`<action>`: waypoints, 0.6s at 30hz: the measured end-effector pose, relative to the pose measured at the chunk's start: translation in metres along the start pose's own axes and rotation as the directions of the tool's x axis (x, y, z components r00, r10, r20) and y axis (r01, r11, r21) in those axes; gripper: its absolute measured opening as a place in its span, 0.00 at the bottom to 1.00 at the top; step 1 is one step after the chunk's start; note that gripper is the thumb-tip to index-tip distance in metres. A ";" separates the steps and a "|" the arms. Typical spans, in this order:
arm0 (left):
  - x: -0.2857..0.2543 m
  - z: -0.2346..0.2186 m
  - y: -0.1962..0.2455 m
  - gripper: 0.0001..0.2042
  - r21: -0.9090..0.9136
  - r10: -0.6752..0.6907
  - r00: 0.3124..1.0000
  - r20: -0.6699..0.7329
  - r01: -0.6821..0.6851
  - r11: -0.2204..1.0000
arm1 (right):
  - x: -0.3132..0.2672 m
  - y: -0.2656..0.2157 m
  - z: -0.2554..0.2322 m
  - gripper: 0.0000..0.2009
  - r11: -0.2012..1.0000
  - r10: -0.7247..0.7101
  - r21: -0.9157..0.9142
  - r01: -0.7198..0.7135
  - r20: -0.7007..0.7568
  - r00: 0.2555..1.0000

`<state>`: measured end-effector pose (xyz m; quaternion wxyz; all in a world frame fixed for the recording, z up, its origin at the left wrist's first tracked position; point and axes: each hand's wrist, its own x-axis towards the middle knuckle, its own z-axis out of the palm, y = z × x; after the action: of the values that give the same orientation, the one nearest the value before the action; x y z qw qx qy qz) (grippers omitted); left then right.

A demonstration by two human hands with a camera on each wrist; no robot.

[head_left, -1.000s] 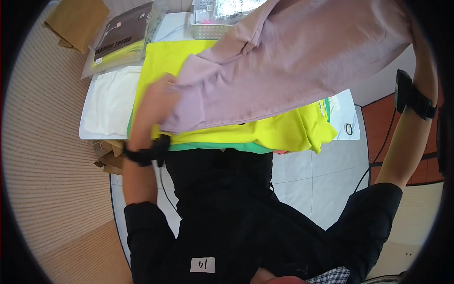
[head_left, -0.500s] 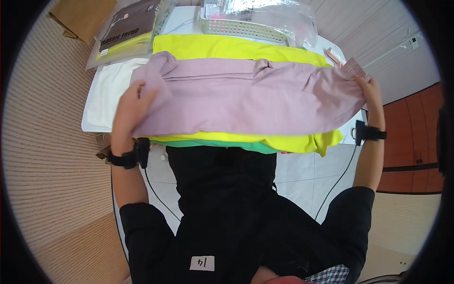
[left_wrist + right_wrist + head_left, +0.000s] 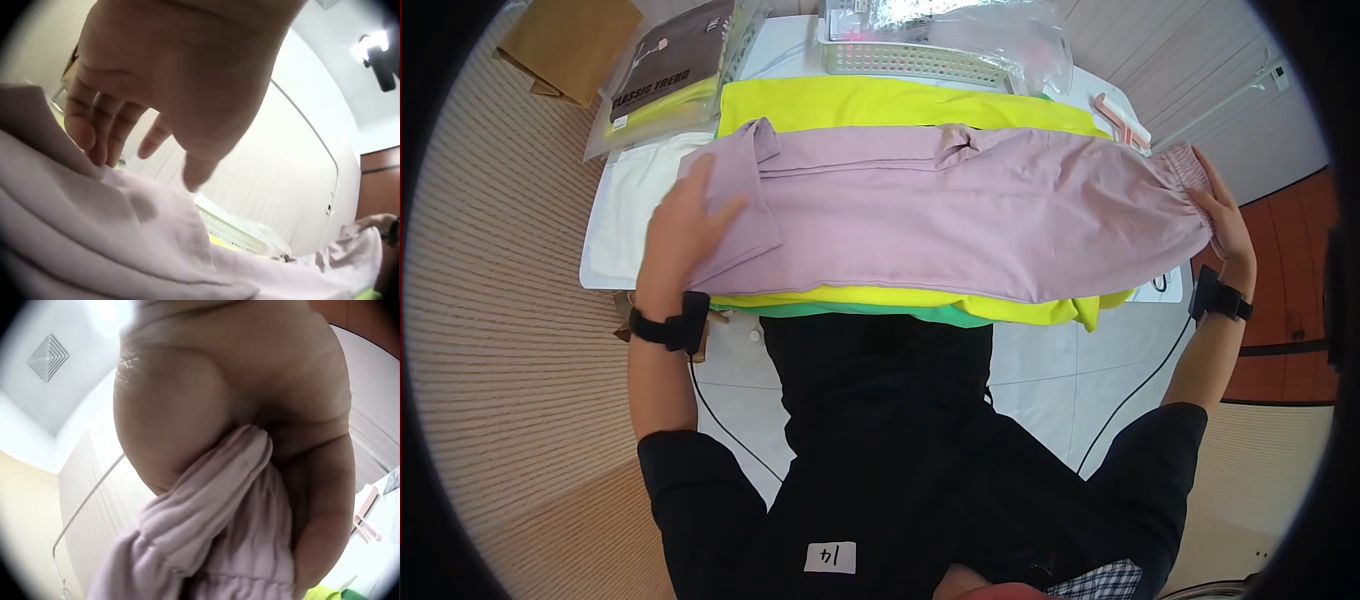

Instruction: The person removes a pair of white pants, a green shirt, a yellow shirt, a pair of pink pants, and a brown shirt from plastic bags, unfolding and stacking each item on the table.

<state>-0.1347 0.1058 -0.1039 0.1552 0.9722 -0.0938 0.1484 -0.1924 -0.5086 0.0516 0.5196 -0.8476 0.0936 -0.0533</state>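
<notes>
Pale pink pants lie lengthwise across a stack of yellow and green cloth. At their right end is the gathered elastic waistband, which my right hand grips between thumb and fingers. My left hand is over the leg ends at the far left, its fingers spread and the thumb held apart. In the left wrist view, the fingertips of that hand are right at the pink fabric, with nothing gripped. One corner of the hem is folded over near that hand.
Yellow cloth shows behind the pants. White folded cloth lies at the left. Bagged garments, a brown paper bag and a mesh basket stand at the back. A pink-and-white item rests at the back right.
The pants' raised right end has come down onto the stack and now lies straighter. My right hand came down with the waistband, then moved outward. My left hand shifted left and lies over the leg ends.
</notes>
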 end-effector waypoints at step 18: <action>0.022 -0.065 -0.076 0.18 -0.983 -0.496 0.866 0.066 0.141 0.115 | -0.025 0.065 -0.149 0.31 0.603 -0.461 0.701 0.380 -0.082 0.883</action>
<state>-0.1133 0.1953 -0.0590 0.7705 0.6146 0.0707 0.1534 -0.2517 -0.6617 0.0619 0.7773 -0.5860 -0.1638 -0.1600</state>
